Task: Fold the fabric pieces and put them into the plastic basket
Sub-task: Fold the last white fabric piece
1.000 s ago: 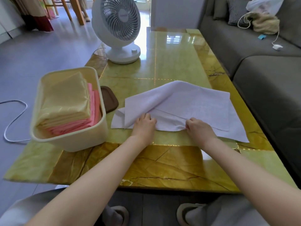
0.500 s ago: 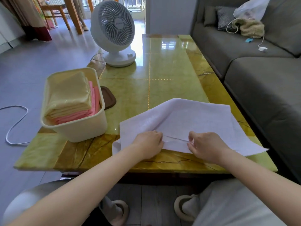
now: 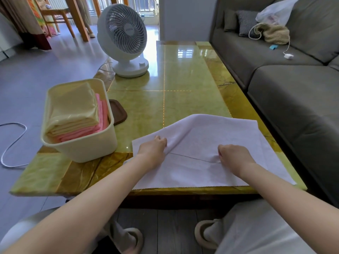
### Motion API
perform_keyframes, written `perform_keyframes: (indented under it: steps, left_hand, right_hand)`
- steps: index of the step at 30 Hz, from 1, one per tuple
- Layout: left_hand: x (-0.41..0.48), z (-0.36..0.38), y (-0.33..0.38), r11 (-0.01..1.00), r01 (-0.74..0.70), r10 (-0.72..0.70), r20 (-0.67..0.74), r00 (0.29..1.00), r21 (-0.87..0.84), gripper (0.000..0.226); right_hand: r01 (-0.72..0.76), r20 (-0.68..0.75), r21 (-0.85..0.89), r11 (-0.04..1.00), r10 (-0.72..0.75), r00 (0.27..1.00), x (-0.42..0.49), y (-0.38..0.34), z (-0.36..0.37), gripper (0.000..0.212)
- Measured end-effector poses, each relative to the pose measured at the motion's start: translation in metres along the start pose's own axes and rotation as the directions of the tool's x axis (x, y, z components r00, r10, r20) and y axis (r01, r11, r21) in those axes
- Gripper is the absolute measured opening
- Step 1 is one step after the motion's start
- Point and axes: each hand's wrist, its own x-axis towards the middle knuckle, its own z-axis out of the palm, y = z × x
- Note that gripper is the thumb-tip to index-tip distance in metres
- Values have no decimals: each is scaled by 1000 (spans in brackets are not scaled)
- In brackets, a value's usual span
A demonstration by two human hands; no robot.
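Left hand curled, pinching upper fold of white fabric; right hand curled, gripping same edge. Fabric lies on near end of green table. Left of it, plastic basket holds folded yellow and pink pieces.

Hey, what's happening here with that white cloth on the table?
A person is folding a white fabric piece on the green table. The left hand and the right hand each pinch an edge of it, and part of the cloth lies doubled over itself. It is only partly folded and not yet in the plastic basket, which stands to the left and already holds folded yellow fabric and pink fabric.
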Motion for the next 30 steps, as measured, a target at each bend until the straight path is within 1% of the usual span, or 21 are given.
perform_keyframes:
  steps: [3, 6, 7, 9, 10, 11, 12, 14, 16, 17, 18, 20, 22, 25, 28, 30]
  left_hand:
    - [5, -5, -3, 999, 16, -14, -63, 998, 40, 23]
    - [8, -18, -5, 995, 62, -51, -129, 990, 81, 19]
    - [10, -24, -6, 993, 90, -77, -162, 984, 79, 23]
    - [14, -38, -7, 987, 145, -125, -233, 964, 72, 37]
    - [16, -43, -8, 987, 152, -132, -265, 955, 56, 44]
    - [19, -46, -7, 991, 130, -117, -283, 952, 27, 47]
    - [20, -47, -5, 997, 72, -72, -278, 958, -9, 47]
    - [19, -41, 4, 993, -66, 47, -192, 980, -94, 48]
    - [15, -30, 17, 975, -133, 120, -84, 989, -177, 58]
    - [13, -24, 22, 969, -151, 143, -54, 988, -197, 62]
    - [12, -17, 27, 968, -170, 167, -32, 985, -185, 65]
    - [12, -5, 31, 980, -180, 181, 0, 984, -87, 67]
    - [13, 0, 29, 993, -117, 116, -17, 993, -14, 59]
    - [15, -3, 23, 1000, -25, 25, -164, 986, 1, 37]
    - [13, -12, 19, 998, -48, 33, -284, 958, -46, 25]
    - [8, -18, 21, 993, -97, 67, -346, 936, -69, 24]
  right_hand:
    - [-13, 21, 9, 1000, 12, 1000, 5, 0, -7, 13]
    - [-85, -56, 128, 988, 93, 994, 14, 6, -22, 14]
    - [-106, -87, 189, 976, 124, 988, 18, 9, -29, 15]
    - [-130, -143, 318, 939, 183, 973, 24, 12, -44, 15]
    - [-124, -180, 380, 917, 205, 962, 26, 12, -51, 17]
    - [-111, -221, 435, 893, 225, 949, 28, 12, -58, 19]
    - [-92, -260, 481, 872, 242, 935, 29, 11, -65, 21]
    - [-65, -313, 547, 834, 277, 909, 27, 9, -75, 22]
    - [-54, -336, 588, 807, 304, 891, 25, 8, -80, 21]
    - [-51, -344, 591, 805, 309, 887, 25, 9, -81, 21]
    - [-54, -349, 589, 806, 314, 883, 23, 11, -80, 21]
    - [-58, -353, 594, 802, 324, 878, 19, 15, -76, 20]
    - [-61, -346, 614, 787, 338, 875, 13, 19, -72, 19]
    - [-101, -327, 612, 784, 368, 870, 2, 28, -64, 20]
    - [-175, -285, 561, 809, 387, 877, -9, 40, -48, 19]
    - [-226, -195, 527, 819, 375, 906, -15, 43, -36, 20]
